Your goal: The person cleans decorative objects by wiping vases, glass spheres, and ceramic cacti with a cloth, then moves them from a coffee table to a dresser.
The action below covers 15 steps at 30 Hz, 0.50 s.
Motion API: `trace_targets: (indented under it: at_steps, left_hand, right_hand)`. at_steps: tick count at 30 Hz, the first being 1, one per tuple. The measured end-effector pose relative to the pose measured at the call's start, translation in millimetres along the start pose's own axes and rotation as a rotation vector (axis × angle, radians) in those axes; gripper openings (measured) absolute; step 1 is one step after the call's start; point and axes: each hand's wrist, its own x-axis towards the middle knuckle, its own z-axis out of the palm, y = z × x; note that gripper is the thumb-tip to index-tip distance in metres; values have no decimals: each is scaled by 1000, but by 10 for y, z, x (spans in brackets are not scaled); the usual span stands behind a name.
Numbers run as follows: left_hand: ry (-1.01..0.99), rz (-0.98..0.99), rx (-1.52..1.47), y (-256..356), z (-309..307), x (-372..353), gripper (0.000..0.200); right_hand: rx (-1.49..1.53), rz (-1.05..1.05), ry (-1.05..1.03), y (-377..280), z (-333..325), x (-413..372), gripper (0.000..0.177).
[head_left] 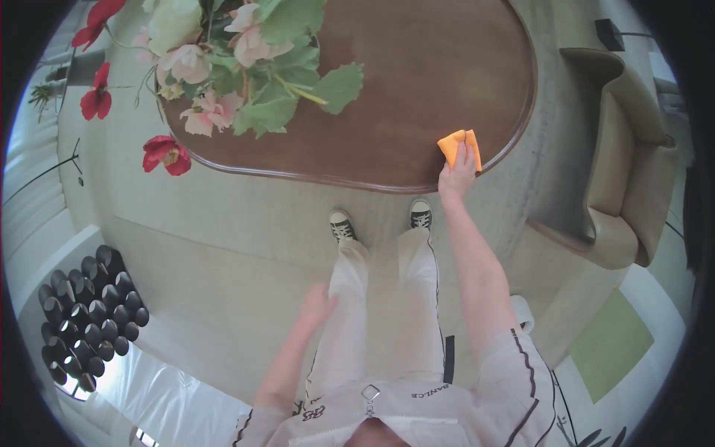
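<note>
An orange cloth, folded into a small pad, lies on the brown wooden table near its rounded front right edge. My right hand has its fingers over the cloth and grips it against the tabletop. Down by my left thigh hangs my left hand, away from the table. Its fingers are blurred, and nothing shows in it. Part of the cloth is hidden under my right fingers.
A large bunch of flowers with pink and red blooms covers the table's left part. A brown leather armchair stands to the right. At lower left is a cluster of black round-ended tubes. My shoes are close to the table.
</note>
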Motion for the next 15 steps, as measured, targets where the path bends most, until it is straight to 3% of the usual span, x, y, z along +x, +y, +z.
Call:
trace_targets:
  at_steps: [8, 15]
  left_hand:
    - [485, 305, -111, 51, -1284, 1084, 55]
    - [652, 463, 84, -32, -1741, 1586, 70]
  right_hand:
    - [-14, 15, 87, -401, 306, -406, 61]
    - [2, 69, 22, -768, 365, -677, 64]
